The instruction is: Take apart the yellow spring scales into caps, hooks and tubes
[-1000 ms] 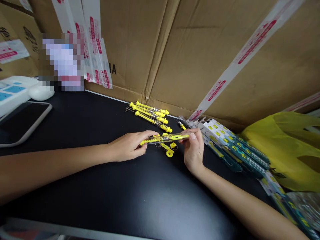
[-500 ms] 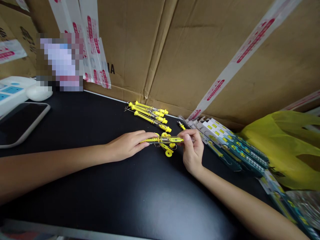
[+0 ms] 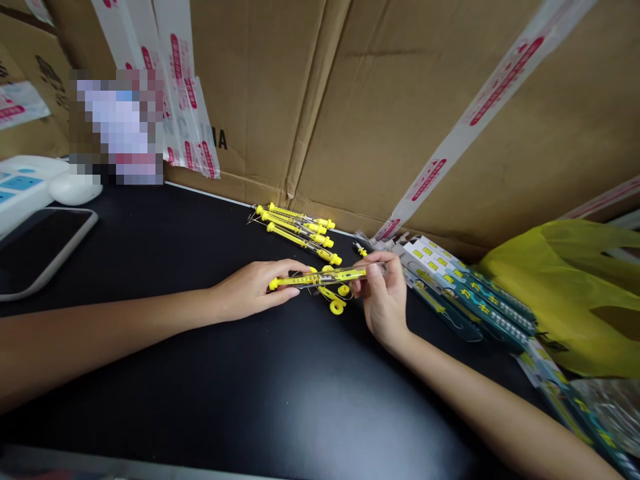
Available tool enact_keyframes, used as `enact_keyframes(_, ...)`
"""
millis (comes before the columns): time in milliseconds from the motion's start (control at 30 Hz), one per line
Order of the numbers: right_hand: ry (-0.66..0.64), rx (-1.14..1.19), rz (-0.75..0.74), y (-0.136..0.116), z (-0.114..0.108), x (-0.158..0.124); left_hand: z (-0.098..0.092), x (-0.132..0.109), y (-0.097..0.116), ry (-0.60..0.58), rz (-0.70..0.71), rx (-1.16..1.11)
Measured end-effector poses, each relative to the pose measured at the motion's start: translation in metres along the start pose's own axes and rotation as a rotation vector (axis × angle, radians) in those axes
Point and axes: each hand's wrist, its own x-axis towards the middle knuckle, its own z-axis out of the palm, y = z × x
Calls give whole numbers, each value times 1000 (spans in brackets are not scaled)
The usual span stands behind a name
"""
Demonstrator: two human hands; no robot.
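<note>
A tubular spring scale (image 3: 325, 276), clear with yellow parts inside, lies crosswise between my two hands above the dark table. My left hand (image 3: 255, 287) straddles its left end, fingers above and thumb below, with the yellow end cap showing between them. At the right end, my right hand (image 3: 383, 290) is closed, pinching the tube between thumb and fingers. Just beneath the tube lie small yellow ring-ended pieces (image 3: 337, 307) with thin metal hooks, partly hidden by it. Behind my hands, several similar spring scales (image 3: 300, 239) lie in a loose pile.
Printed dark green and white boxes (image 3: 450, 273) are stacked at the right, beside a yellow plastic bag (image 3: 560, 287). A phone (image 3: 45, 247) and a white power strip (image 3: 23, 183) sit at the left. A large taped cardboard box (image 3: 260, 93) walls off the back.
My left fingers have spread around the tube's left end, uncovering the yellow cap. The tube has tilted slightly, its right side rising. My right hand keeps its pinch.
</note>
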Motion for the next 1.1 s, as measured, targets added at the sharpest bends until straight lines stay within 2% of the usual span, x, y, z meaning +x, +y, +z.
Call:
enact_keyframes(167,-141,82,163,-13,9,-8,0,1,-1,3,11,-49)
enact_keyframes(333,-242,43,163,-16,12,-15,-1,-1,0,-61,27,-51)
enact_keyframes(533,-168,-4,62,-17,4,-5,-2,-2,1,-71,-39,-1)
enact_keyframes(733,-57,24,-10,-18,0,5,-2,-1,3,-27,6,43)
enact_keyframes(900,10,25,-42,-31,-2,14,-3,-2,6,18,19,70)
enact_keyframes(1100,79,-124,-56,-40,-22,37,-3,-3,7,39,43,76)
